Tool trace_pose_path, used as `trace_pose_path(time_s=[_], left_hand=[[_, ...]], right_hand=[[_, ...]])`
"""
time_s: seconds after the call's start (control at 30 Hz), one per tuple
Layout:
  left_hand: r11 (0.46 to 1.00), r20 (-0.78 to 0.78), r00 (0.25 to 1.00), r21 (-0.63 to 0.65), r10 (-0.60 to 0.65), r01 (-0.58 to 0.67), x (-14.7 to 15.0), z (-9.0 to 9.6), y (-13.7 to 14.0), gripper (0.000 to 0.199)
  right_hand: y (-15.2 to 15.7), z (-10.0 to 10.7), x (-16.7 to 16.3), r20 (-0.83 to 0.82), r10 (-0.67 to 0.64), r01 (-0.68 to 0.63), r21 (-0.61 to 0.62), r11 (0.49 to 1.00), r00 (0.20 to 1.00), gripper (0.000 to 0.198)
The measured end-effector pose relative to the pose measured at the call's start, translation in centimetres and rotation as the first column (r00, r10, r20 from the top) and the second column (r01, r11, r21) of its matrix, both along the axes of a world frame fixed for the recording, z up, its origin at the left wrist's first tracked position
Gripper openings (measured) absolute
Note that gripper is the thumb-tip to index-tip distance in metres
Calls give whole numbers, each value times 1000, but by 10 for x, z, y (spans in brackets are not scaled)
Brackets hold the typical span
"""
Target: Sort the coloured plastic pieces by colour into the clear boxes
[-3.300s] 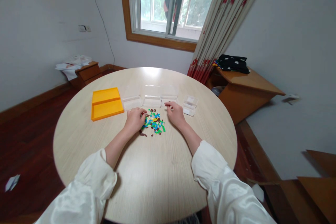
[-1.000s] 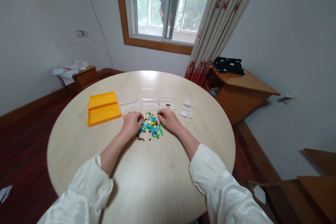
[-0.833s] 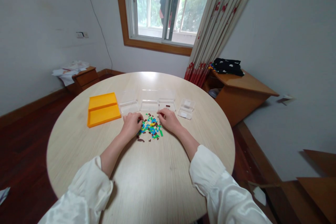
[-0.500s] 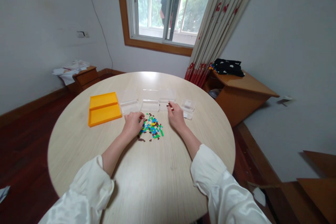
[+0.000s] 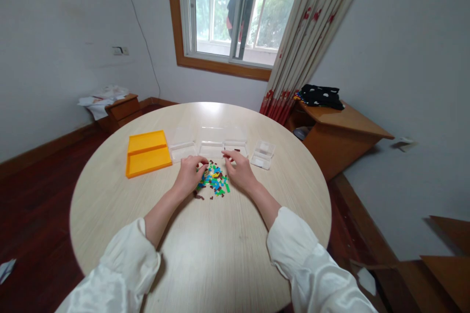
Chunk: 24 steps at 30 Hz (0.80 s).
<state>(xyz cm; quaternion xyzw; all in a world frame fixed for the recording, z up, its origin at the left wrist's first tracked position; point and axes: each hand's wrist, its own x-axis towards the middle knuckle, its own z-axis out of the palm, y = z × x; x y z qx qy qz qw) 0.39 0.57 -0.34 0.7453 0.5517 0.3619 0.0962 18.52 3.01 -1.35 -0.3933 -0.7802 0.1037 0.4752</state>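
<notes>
A pile of small building bricks (image 5: 215, 181) in green, blue, brown and yellow lies on the table between my hands. My left hand (image 5: 189, 175) is at the pile's left edge, thumb and forefinger curled together; anything between them is too small to make out. On the other side, my right hand (image 5: 240, 172) hovers by the pile's upper right with thumb and forefinger apart. Just beyond its fingers stands a clear plastic box (image 5: 242, 150) with a few brown bricks in it, partly hidden by the hand.
Further clear boxes with raised lids stand in a row: a left box (image 5: 183, 150), a middle box (image 5: 211, 149) and a small right box (image 5: 262, 160). An open yellow case (image 5: 149, 161) lies at the left of the round table (image 5: 205, 254). A wooden cabinet (image 5: 341, 127) stands beyond the right edge.
My right hand has drawn back from the clear box toward the pile, and its fingers have parted. My left hand has shifted slightly right over the pile. The view has tilted a little.
</notes>
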Motion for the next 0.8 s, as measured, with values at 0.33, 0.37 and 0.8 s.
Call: trace_pose_path(time_s=[0.33, 0.37, 0.8], left_hand=[[991, 220, 971, -74, -95, 114, 5, 1, -2, 8], [990, 233, 967, -73, -100, 120, 5, 1, -2, 9], [996, 266, 962, -85, 59, -38, -2, 1, 2, 19]], right_hand=[[-11, 3, -12, 52, 245, -238, -125, 963, 968, 22], [-11, 3, -12, 47, 242, -235, -128, 964, 969, 21], [-2, -1, -2, 20, 9, -7, -96, 995, 1000, 16]])
